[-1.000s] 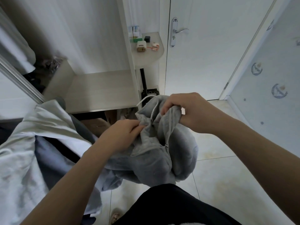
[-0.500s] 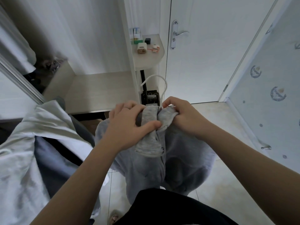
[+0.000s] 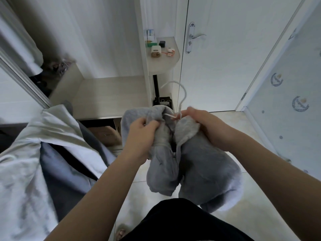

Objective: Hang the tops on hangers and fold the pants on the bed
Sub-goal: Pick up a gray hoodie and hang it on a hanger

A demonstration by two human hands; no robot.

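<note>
Both hands gripped the grey hoodie (image 3: 199, 162), held up before the wardrobe (image 3: 111, 94).
Left hand (image 3: 140, 131) clutched one collar edge, right hand (image 3: 206, 126) the other; hanging step, I judged, next needing a hanger through the neck.

The top (image 3: 199, 162) hangs in the middle, over the floor (image 3: 257, 211), between the person's two hands. The left hand (image 3: 140, 129) grips its upper left edge and the right hand (image 3: 203, 122) its upper right edge, with the cord (image 3: 184, 94) looping up from between them. Behind the top and to the left stands the open wardrobe (image 3: 104, 40), with a box (image 3: 106, 134) below its bottom board (image 3: 111, 94). A corner shelf (image 3: 163, 66) juts from the wardrobe's right side. A charger (image 3: 155, 51) lies near the shelf's front left edge and a carton (image 3: 150, 39) at its back left corner. The door (image 3: 234, 58) stands right of the shelf, its handle (image 3: 196, 36) near its left edge. Hung clothes (image 3: 34, 145) fill the left, beside the left arm.
</note>
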